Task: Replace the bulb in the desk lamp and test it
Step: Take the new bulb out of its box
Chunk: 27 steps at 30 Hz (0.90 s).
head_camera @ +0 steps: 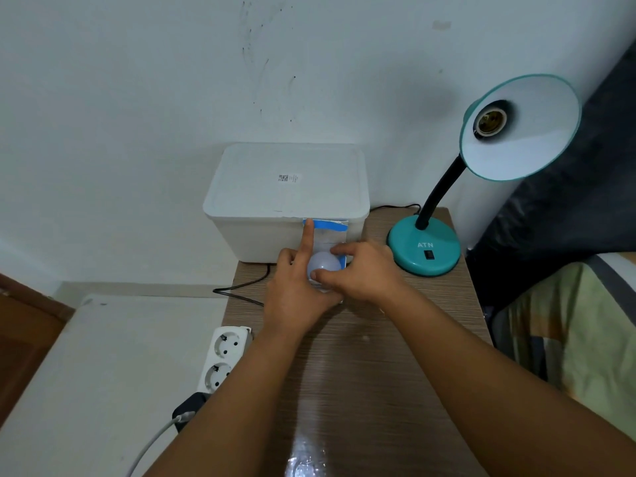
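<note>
Bulb pinched between right hand fingers.

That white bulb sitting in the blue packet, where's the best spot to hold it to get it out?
Grip the bulb by its round dome, coming from above and from the near side. The dome is the only part showing clear of the blue packet; its screw end is hidden. The right hand already pinches it there with thumb and fingers, while the left hand steadies the packet, which probably helps it slide free.
</note>
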Each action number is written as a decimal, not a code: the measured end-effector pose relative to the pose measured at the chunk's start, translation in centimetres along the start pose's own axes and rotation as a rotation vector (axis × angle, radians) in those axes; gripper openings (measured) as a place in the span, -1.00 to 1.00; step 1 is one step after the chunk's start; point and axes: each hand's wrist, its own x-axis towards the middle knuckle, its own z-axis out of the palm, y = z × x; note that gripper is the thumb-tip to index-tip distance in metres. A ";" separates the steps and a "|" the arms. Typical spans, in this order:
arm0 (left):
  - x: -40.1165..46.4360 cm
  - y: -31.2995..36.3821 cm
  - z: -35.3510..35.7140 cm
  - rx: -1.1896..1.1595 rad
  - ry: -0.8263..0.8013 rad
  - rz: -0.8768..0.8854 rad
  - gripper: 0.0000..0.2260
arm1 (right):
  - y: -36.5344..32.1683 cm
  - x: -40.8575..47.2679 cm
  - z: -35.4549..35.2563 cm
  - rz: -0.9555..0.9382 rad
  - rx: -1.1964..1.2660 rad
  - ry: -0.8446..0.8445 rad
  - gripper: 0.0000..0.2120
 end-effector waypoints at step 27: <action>-0.4 0.8 -0.6 -0.023 -0.027 -0.060 0.16 | 2.1 -5.7 -2.6 -0.047 0.749 0.211 -0.57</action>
